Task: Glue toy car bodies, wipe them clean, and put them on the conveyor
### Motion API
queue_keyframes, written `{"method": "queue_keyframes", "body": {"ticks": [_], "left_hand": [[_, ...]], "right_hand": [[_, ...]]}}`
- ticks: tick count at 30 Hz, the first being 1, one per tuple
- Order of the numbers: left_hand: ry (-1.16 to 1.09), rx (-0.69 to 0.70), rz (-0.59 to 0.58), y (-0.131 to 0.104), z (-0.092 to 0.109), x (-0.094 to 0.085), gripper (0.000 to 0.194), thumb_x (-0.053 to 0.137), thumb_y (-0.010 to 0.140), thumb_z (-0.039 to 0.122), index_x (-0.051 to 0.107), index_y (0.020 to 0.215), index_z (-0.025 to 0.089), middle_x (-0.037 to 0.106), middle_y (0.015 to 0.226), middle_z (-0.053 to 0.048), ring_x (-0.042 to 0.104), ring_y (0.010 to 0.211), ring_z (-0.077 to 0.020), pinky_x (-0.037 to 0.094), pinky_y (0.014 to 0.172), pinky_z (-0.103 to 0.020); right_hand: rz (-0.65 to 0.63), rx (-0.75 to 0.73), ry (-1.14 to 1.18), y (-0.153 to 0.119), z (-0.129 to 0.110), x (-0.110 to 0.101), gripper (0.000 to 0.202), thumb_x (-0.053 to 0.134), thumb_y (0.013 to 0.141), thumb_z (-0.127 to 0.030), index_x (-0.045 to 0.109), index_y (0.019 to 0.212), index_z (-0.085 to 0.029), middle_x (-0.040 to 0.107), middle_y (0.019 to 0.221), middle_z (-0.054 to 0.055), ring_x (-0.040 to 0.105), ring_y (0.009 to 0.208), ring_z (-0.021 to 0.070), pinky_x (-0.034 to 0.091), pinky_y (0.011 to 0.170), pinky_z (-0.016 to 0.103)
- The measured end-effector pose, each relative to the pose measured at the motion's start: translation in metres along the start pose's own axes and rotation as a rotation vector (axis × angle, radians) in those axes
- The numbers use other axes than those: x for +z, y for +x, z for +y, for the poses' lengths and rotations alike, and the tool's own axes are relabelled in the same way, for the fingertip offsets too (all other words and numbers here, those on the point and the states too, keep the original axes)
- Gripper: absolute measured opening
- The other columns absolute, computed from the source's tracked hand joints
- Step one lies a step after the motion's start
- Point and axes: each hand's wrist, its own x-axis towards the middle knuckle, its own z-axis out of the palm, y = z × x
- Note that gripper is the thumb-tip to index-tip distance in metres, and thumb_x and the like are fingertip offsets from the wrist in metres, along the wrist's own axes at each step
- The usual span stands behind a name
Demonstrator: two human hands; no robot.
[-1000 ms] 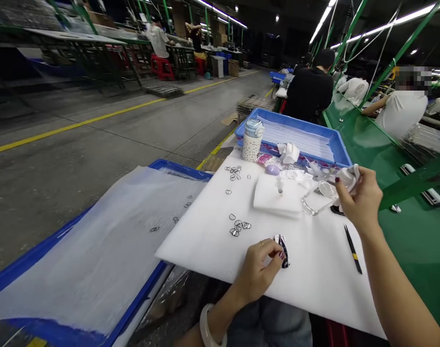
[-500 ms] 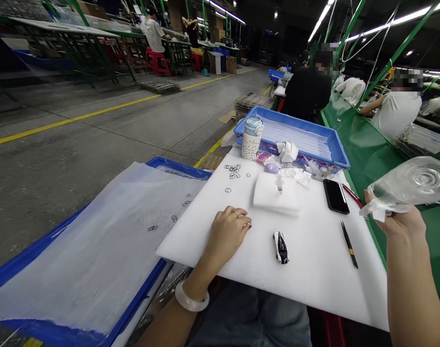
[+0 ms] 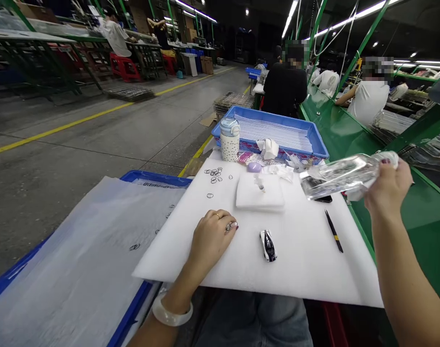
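My right hand [image 3: 388, 185] grips a clear plastic bottle [image 3: 339, 176] by its neck end, with white tissue [image 3: 356, 193] bunched there. The bottle lies sideways in the air, its base pointing left over a black phone [image 3: 324, 198]. On the white foam sheet [image 3: 299, 270], my left hand [image 3: 213, 236] rests with curled fingers, and a thin black ring [image 3: 228, 227] shows at its fingertips. To the right of that hand sits a white and black toy car [image 3: 268, 246]. Several loose black rings [image 3: 214, 174] lie farther back. Tweezers [image 3: 334, 231] lie at the right.
A foam pad stack [image 3: 259, 197], purple object [image 3: 254, 167], tissues [image 3: 268, 148] and patterned cup [image 3: 229, 140] stand toward the back, before a blue tray [image 3: 316, 130]. Left is a paper-covered blue tray [image 3: 131, 325]; right, a green bench [image 3: 428, 212]. People sit beyond.
My right hand has swung the bottle round, so its base now points left instead of right. The view has shifted right. My left hand keeps its place on the foam.
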Motion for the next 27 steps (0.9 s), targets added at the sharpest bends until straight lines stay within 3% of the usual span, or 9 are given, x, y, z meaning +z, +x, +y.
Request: {"method": "queue_keyframes", "body": {"ticks": [3, 5, 8, 13, 15, 17, 18, 21, 27], "left_hand": [[-0.276, -0.097, 0.120, -0.014, 0.011, -0.006, 0.011, 0.067, 0.082, 0.028, 0.075, 0.087, 0.022, 0.072, 0.090, -0.006, 0.061, 0.086, -0.0258, 0.047, 0.080, -0.039], [-0.665, -0.245, 0.159, -0.026, 0.021, -0.006, 0.014, 0.075, 0.078, 0.033, 0.076, 0.086, 0.022, 0.071, 0.087, -0.005, 0.062, 0.083, -0.0217, 0.049, 0.079, -0.033], [-1.213, -0.476, 0.095, -0.042, 0.038, 0.003, 0.024, 0.088, 0.066, 0.035, 0.077, 0.080, 0.019, 0.069, 0.081, -0.005, 0.062, 0.078, -0.0166, 0.052, 0.075, -0.025], [-1.806, -0.632, -0.119, -0.051, 0.056, 0.033, 0.035, 0.095, 0.060, 0.037, 0.075, 0.078, 0.016, 0.065, 0.075, -0.003, 0.054, 0.064, -0.0081, 0.050, 0.062, -0.017], [-1.879, -0.676, -0.155, -0.052, 0.056, 0.040, 0.037, 0.097, 0.057, 0.038, 0.074, 0.075, 0.015, 0.063, 0.071, -0.003, 0.052, 0.061, -0.0071, 0.048, 0.058, -0.016], [-1.882, -0.710, -0.149, -0.053, 0.054, 0.043, 0.039, 0.098, 0.054, 0.038, 0.074, 0.073, 0.015, 0.063, 0.069, -0.003, 0.052, 0.060, -0.0070, 0.048, 0.057, -0.015], [-1.879, -0.721, -0.141, -0.053, 0.052, 0.043, 0.040, 0.098, 0.053, 0.038, 0.074, 0.074, 0.015, 0.063, 0.069, -0.002, 0.052, 0.060, -0.0070, 0.049, 0.058, -0.015], [-1.873, -0.730, -0.133, -0.055, 0.050, 0.041, 0.040, 0.098, 0.053, 0.041, 0.074, 0.075, 0.017, 0.064, 0.070, -0.002, 0.054, 0.061, -0.0076, 0.050, 0.060, -0.017], [-1.735, -0.746, -0.120, -0.058, 0.051, 0.040, 0.046, 0.097, 0.050, 0.049, 0.072, 0.074, 0.018, 0.066, 0.073, -0.003, 0.061, 0.065, -0.0144, 0.057, 0.066, -0.029]], "right_hand": [[-0.227, -0.420, -0.300, -0.021, -0.021, 0.019, 0.037, 0.056, 0.084, -0.040, 0.058, 0.111, -0.015, 0.064, 0.104, 0.016, 0.062, 0.095, 0.0268, 0.048, 0.086, 0.043], [-0.470, -0.535, -0.380, -0.033, -0.026, 0.033, 0.040, 0.052, 0.087, -0.040, 0.055, 0.118, -0.015, 0.063, 0.116, 0.019, 0.060, 0.108, 0.0301, 0.048, 0.091, 0.045], [-0.586, -0.410, -0.314, -0.035, -0.024, 0.051, 0.036, 0.054, 0.087, -0.042, 0.055, 0.112, -0.017, 0.064, 0.115, 0.017, 0.061, 0.107, 0.0293, 0.049, 0.091, 0.047], [-0.305, -0.019, 0.235, -0.028, -0.054, 0.057, 0.029, 0.059, 0.088, -0.034, 0.037, 0.070, -0.026, 0.065, 0.088, 0.005, 0.065, 0.085, 0.0168, 0.052, 0.084, 0.037], [-0.270, 0.113, 0.455, -0.050, -0.078, 0.046, 0.028, 0.058, 0.090, -0.035, 0.038, 0.072, -0.027, 0.050, 0.062, -0.005, 0.053, 0.055, 0.0112, 0.052, 0.064, 0.030], [-0.453, 0.154, 0.457, -0.088, -0.098, 0.030, 0.031, 0.059, 0.092, -0.046, 0.045, 0.073, -0.026, 0.036, 0.048, -0.010, 0.032, 0.035, 0.0091, 0.037, 0.038, 0.025], [-0.543, 0.098, 0.423, -0.110, -0.104, 0.022, 0.025, 0.063, 0.092, -0.043, 0.054, 0.078, -0.024, 0.043, 0.049, -0.009, 0.035, 0.034, 0.0088, 0.033, 0.035, 0.024], [-0.835, -0.131, 0.250, -0.171, -0.112, 0.008, 0.005, 0.065, 0.090, -0.018, 0.067, 0.085, -0.021, 0.064, 0.063, -0.002, 0.056, 0.047, 0.0101, 0.042, 0.041, 0.022], [-0.771, -0.392, 0.179, -0.216, -0.112, 0.021, 0.016, 0.059, 0.089, -0.011, 0.072, 0.095, -0.020, 0.067, 0.084, 0.006, 0.065, 0.065, 0.0134, 0.055, 0.051, 0.023]]}}
